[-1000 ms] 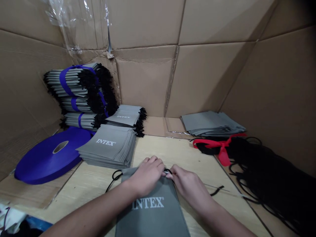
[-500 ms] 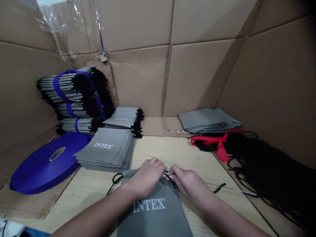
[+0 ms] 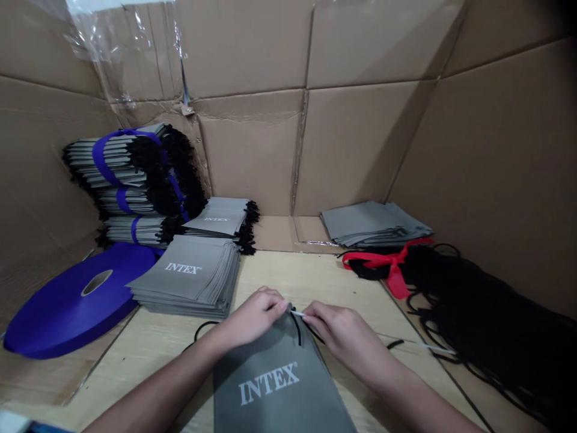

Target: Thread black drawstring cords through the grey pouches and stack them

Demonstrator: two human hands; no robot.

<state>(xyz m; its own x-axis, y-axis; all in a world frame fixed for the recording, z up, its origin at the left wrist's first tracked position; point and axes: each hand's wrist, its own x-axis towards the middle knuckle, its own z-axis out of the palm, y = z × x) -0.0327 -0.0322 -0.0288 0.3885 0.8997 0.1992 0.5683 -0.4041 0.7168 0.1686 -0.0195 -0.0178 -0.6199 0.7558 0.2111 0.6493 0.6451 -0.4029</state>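
A grey drawstring bag [image 3: 279, 361] printed INTEX lies in front of me, its top edge away from me. My left hand [image 3: 258, 316] is closed on that top edge near its right corner. My right hand [image 3: 331, 328] pinches a thin white rod [image 3: 297, 313] that sticks out at the corner. A black cord [image 3: 296, 331] hangs over the bag beside the rod, and another loop of black cord [image 3: 202, 326] shows left of my left wrist. What lies under my left fingers is hidden.
Left stand a stack of grey bags [image 3: 189, 270], corded bags [image 3: 216, 216], strapped bundles [image 3: 121, 159] and a blue ribbon roll [image 3: 58, 307]. At right are flat grey bags [image 3: 369, 222], a red ribbon [image 3: 396, 273] and many black cords [image 3: 487, 325]. Cardboard walls [image 3: 252, 150] enclose the table.
My hands have drawn a little apart, and the white rod now shows between them. My left hand has shifted left. The view has moved slightly.
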